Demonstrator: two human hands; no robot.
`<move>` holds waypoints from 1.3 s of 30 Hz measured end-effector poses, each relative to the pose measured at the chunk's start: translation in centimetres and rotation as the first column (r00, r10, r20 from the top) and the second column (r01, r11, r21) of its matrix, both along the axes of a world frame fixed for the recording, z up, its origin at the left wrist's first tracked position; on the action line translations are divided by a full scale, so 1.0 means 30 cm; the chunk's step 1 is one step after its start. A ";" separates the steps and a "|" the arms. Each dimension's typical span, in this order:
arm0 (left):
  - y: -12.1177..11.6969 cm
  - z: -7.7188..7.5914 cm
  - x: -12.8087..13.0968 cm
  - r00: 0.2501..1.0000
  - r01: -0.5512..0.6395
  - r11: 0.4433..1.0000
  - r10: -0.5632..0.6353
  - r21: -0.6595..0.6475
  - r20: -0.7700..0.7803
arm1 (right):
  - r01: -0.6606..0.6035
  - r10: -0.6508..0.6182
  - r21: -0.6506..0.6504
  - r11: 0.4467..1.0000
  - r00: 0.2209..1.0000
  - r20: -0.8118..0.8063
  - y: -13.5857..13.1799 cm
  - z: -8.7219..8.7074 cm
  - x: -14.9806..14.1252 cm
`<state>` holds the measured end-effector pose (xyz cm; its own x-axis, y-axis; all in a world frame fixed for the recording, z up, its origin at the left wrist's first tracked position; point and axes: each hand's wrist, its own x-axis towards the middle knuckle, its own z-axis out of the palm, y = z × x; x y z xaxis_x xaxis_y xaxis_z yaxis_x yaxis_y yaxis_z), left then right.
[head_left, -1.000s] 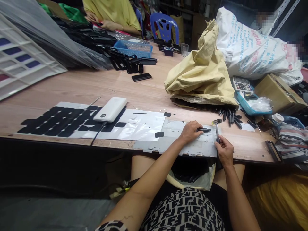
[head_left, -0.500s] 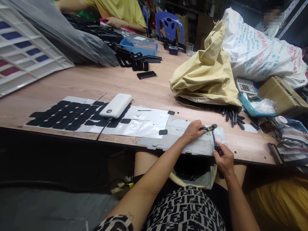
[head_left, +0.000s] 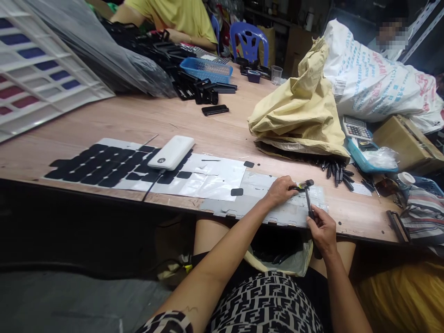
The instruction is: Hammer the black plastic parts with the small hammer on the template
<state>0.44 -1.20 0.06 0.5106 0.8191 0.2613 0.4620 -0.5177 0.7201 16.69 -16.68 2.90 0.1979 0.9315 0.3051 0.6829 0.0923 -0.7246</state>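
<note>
Holding, left hand: the left hand [head_left: 281,190] is closed around the end of a slim black piece [head_left: 294,188], just above a flat grey board [head_left: 222,207].
Holding, right hand: the right hand [head_left: 323,226] is wrapped around the dark handle of a small metal hammer [head_left: 308,199].
Hammer head: it is at the fingertips of the left hand, over the slim black piece (if it touches this piece, I cannot tell).
Board: it lies on the wood-patterned table [head_left: 104,115], at the near edge.
Left of board: a glossy white sheet [head_left: 222,166] carries black rounded patches [head_left: 104,159] and a white rounded device [head_left: 176,148] with a dark cable [head_left: 148,187].
Beyond the hands: a pale yellow fabric bag [head_left: 294,111], with a group of black pen-like pieces [head_left: 336,173] beside it.
Right side: a blue plastic tray [head_left: 367,162] with a grey calculator [head_left: 357,129].
Below the edge: an open pale bag [head_left: 301,263] with dark pieces inside.
Far side: a person in a yellow shirt [head_left: 173,18], near a blue plastic basket [head_left: 204,70].
</note>
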 end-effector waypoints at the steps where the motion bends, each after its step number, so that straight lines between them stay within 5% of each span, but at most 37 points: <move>1: -0.001 0.001 0.000 1.000 -0.004 1.000 0.004 -0.001 0.001 | 0.011 -0.011 0.005 1.000 1.000 -0.012 0.003 -0.001 0.010; 12: -0.006 0.029 -0.021 0.997 0.080 0.996 -0.080 -0.033 0.001 | 0.214 -0.224 -0.071 0.974 0.950 -0.215 0.057 -0.078 0.107; 39: -0.030 0.039 -0.033 0.997 0.044 0.992 -0.037 -0.117 0.064 | 0.184 -0.187 -0.050 0.982 0.979 -0.080 0.033 -0.109 0.083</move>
